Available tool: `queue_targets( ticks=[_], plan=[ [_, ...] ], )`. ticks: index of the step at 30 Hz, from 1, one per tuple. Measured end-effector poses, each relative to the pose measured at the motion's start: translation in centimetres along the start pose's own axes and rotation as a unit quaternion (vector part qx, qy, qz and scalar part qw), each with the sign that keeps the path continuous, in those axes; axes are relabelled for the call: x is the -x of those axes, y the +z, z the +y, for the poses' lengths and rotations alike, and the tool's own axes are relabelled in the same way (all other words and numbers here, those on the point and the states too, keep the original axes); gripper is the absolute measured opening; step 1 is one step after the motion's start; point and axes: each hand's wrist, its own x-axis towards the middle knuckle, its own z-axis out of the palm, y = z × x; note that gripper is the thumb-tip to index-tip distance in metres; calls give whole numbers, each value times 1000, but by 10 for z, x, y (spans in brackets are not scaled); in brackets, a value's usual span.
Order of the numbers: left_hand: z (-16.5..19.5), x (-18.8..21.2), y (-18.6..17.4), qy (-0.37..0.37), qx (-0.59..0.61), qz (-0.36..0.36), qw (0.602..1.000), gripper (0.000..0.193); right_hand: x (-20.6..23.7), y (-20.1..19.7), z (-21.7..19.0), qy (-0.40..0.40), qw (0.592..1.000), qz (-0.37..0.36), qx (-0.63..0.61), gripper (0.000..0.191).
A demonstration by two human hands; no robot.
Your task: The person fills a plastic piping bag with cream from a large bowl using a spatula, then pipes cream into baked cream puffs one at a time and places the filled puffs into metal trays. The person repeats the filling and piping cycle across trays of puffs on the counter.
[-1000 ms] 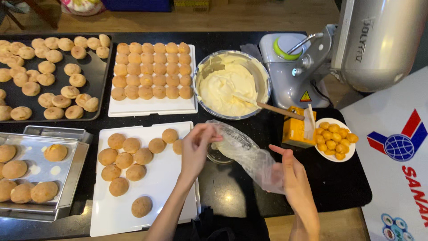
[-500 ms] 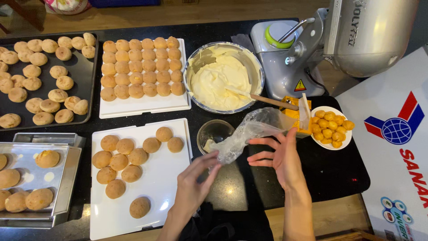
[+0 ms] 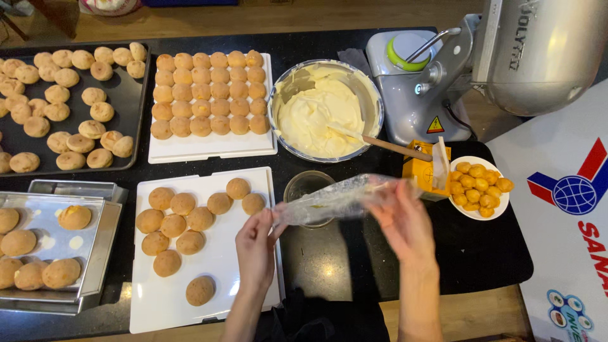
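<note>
A clear plastic piping bag (image 3: 335,198) stretches sideways between my hands above the black counter. My left hand (image 3: 256,244) pinches its narrow tip at the left. My right hand (image 3: 405,218) grips the wide end at the right. Under the bag stands a small clear glass (image 3: 305,187). A white board (image 3: 209,253) with several round baked puffs (image 3: 183,221) lies just left of my left hand. Behind the bag sits a metal bowl (image 3: 373,95) of pale cream (image 3: 313,114) with a wooden-handled spatula (image 3: 386,145) in it.
A second white board (image 3: 212,145) holds rows of puffs. A dark tray (image 3: 126,95) of puffs is far left, a metal tray (image 3: 95,247) at near left. A stand mixer (image 3: 481,69), a yellow carton (image 3: 421,171) and a plate of yellow balls (image 3: 478,187) are at right.
My hands have pulled the bag out flat and lower. My left hand took hold of its tip again, and my right hand slid toward the wide end.
</note>
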Motion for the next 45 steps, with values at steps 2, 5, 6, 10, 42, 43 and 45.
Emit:
queue_targets(
  ticks=[2,5,6,10,42,43,45],
  plan=[
    [-7,-28,-1,-63,216,-5,974,29,-6,-36,29,83,987,55,-123,21],
    [-22,-59,2,-167,415,23,894,26,-20,-81,61,157,912,71,-372,22],
    [-25,-66,1,-184,446,13,876,23,-25,-94,65,169,869,65,-461,21],
    [-31,-84,-25,-113,181,-50,976,32,-40,-117,82,90,992,17,-91,17],
    [-135,-58,31,298,-397,-116,861,58,-152,15,-132,-98,33,-175,979,28],
    [-134,-57,30,250,-385,-121,880,56,-164,16,-141,-52,46,-174,982,32],
    [-129,-52,28,220,-388,-132,885,58,-191,22,-149,7,125,-176,976,44]
  ],
)
